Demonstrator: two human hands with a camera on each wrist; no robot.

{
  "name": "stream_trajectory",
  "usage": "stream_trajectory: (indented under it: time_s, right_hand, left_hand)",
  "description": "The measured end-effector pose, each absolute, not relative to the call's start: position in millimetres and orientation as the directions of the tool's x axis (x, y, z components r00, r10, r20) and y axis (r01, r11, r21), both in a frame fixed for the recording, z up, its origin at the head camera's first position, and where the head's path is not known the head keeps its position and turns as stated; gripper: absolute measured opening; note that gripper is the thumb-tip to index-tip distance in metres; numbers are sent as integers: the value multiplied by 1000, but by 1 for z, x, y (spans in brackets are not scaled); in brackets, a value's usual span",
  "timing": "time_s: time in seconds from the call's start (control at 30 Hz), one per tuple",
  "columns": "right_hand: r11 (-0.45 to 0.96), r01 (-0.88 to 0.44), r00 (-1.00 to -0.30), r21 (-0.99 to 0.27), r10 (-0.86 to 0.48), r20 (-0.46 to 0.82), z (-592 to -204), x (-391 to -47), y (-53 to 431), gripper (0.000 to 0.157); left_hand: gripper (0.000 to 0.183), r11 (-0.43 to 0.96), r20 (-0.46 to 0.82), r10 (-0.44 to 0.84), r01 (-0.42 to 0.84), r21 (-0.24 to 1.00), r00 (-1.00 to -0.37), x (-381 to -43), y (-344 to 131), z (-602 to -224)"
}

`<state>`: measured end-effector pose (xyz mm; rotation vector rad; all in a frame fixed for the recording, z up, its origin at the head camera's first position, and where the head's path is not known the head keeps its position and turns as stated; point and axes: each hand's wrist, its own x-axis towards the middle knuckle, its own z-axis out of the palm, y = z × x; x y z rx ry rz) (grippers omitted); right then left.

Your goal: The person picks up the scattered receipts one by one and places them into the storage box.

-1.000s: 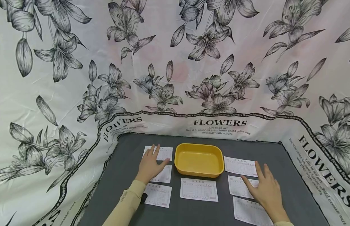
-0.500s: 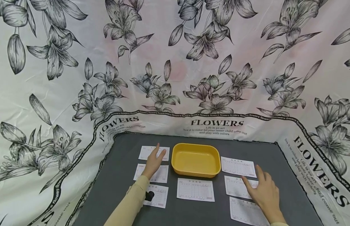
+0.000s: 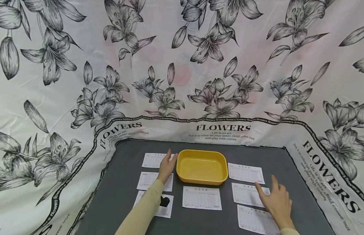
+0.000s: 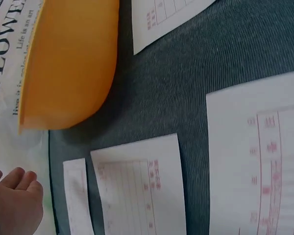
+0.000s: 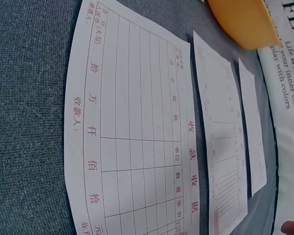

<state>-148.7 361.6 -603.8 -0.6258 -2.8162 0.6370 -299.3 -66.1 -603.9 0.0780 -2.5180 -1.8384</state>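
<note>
My left hand (image 3: 166, 168) hovers beside the left wall of the yellow tray (image 3: 202, 181), fingers extended and nothing in them. It overlaps the far-left receipt slip (image 3: 151, 160) in the head view. In the left wrist view, that hand's fingers (image 4: 24, 181) show at the lower left, apart from the tray. My right hand (image 3: 276, 200) is held over the right column of slips, thumb and fingers spread, holding nothing. It is nearest the middle-right slip (image 3: 243, 193) and the near-right slip (image 3: 253, 218). Only a fingertip (image 5: 293, 227) of it enters the right wrist view.
One printed slip (image 3: 202, 198) lies in front of the tray. Two more, a middle-left slip (image 3: 146, 180) and a near-left one (image 3: 168, 212), lie by the left sleeve (image 3: 144, 209). A flower-printed cloth (image 3: 223, 132) rises around the grey table (image 3: 211, 225).
My left hand has swung right, off the left slips to the tray's side, and turned more edge-on. The right hand has stayed nearly in place. The head view has shifted slightly.
</note>
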Motion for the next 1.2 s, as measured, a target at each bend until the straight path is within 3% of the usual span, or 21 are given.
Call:
stream_trajectory:
  time_s: [0.4,0.83,1.2]
  right_hand:
    - [752,438,-856,-492,516,27,-616,-164,369,101]
    - [691,507,-826,-514,560,-63,-635,-181,372,116]
    - [613,570,-777,-547,619,-116,-637,-199,374,109]
  left_hand:
    - [70,224,-54,-41,-62,973,-998,-303,-47,-619]
    - [70,270,-62,-25,-67,961,-998,-296,-37,-640]
    - [56,225,-79,-4,-78,971,-997,-298,-35,-643]
